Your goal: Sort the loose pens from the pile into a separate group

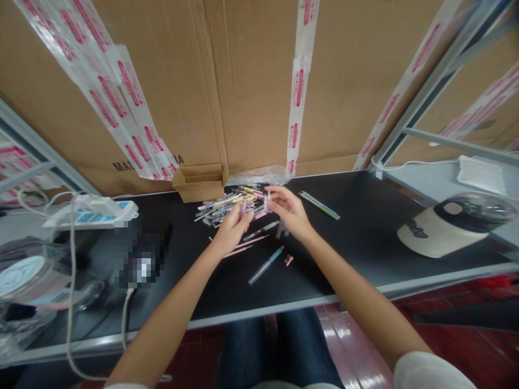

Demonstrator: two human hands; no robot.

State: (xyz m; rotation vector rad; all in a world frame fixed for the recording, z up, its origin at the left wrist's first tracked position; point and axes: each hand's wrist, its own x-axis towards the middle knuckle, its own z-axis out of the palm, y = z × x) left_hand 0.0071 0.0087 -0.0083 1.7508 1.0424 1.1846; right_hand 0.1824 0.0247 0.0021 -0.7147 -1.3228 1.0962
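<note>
A broad sheet of brown cardboard is standing along the far side of a black tabletop. A cream machine with a clear lid is sitting on the right, and a white power strip is lying on the far left. A small open carton is resting by the cardboard, with a loose heap of pen parts spreading just to its right.

Two bare hands are working over the heap's near right side. The left hand is keeping its grip together on a slim purple piece, which is poking up between thumb and fingers. The right hand is pinching a clear, purple-tinted piece at its fingertips, just right of the purple piece.

A clear-and-blue pen is lying nearer, below the hands, with tiny pink bits lying to its right.
</note>
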